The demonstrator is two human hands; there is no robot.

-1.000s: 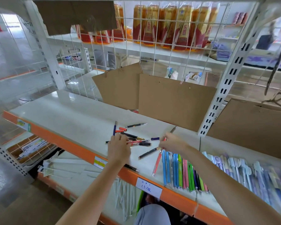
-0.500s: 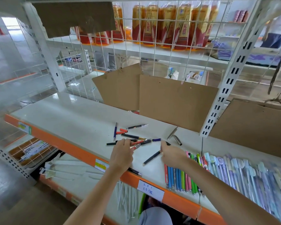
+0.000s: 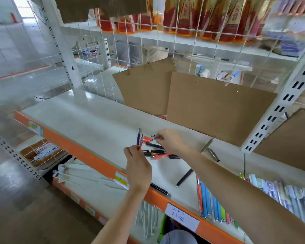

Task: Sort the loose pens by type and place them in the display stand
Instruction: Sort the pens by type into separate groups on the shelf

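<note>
Loose pens (image 3: 157, 152), red, black and brown, lie in a small heap on the white shelf (image 3: 88, 120). My left hand (image 3: 138, 166) is raised above the shelf's front edge and pinches a red pen (image 3: 140, 144) that points up, beside a blue pen (image 3: 138, 136). My right hand (image 3: 167, 140) reaches over the heap and pinches the end of a dark pen (image 3: 157, 137). A black pen (image 3: 184, 177) lies alone to the right. Sorted coloured pens (image 3: 211, 201) lie in a row at the front right.
Two silver pens (image 3: 208, 147) lie near the cardboard sheets (image 3: 215, 106) leaning on the wire back. A black pen (image 3: 159, 189) rests on the orange front edge. Packaged pens (image 3: 289, 194) fill the far right. A white upright post (image 3: 278, 110) divides the shelf.
My right hand left the sorted row and moved up and left onto the heap. My left hand lifted off the shelf with a red pen. The camera moved closer.
</note>
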